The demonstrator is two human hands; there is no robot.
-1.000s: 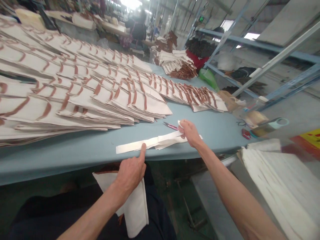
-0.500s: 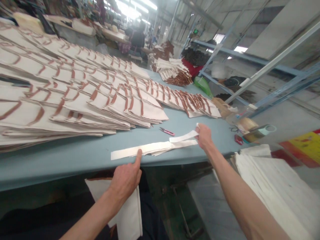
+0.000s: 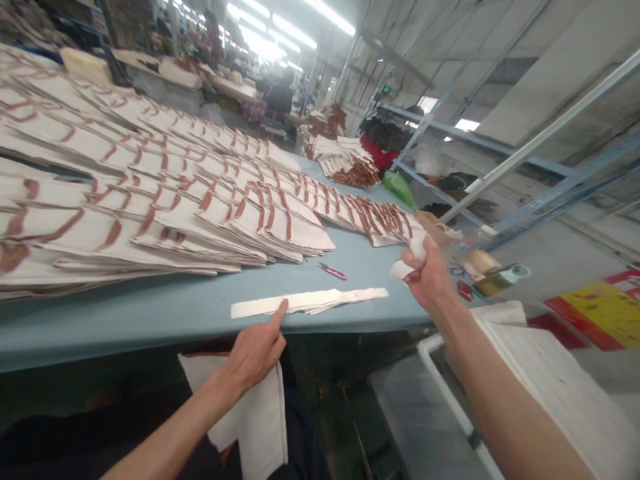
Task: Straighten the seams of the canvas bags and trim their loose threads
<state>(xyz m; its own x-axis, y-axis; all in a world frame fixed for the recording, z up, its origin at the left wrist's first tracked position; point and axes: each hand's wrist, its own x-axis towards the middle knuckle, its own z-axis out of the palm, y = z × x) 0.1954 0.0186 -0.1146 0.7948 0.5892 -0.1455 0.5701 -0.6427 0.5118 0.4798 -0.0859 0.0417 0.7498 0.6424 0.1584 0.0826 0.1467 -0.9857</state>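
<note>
My left hand (image 3: pixel 257 353) presses its outstretched index fingertip on a small pile of white fabric strips (image 3: pixel 320 300) near the table's front edge. Its other fingers are curled at a white fabric panel with brown edging (image 3: pixel 260 420), which hangs below the table edge; the grip itself is partly hidden. Raised above the table to the right, my right hand (image 3: pixel 430 273) is closed around a white fabric strip (image 3: pixel 401 270), which bends out of the fist. Pink thread snips (image 3: pixel 333 271) lie just behind the pile.
Overlapping white panels with brown strips (image 3: pixel 225 220) cover the table's left and back. A folded pile (image 3: pixel 345 160) and a green bag (image 3: pixel 400 190) stand farther off. White sheets (image 3: pixel 545 373) are stacked at right, near a tape roll (image 3: pixel 515 273) and a blue metal rack (image 3: pixel 480 137).
My right hand has lifted the strip off the pile and drawn it to the right and up. My left fingertip stays on the pile.
</note>
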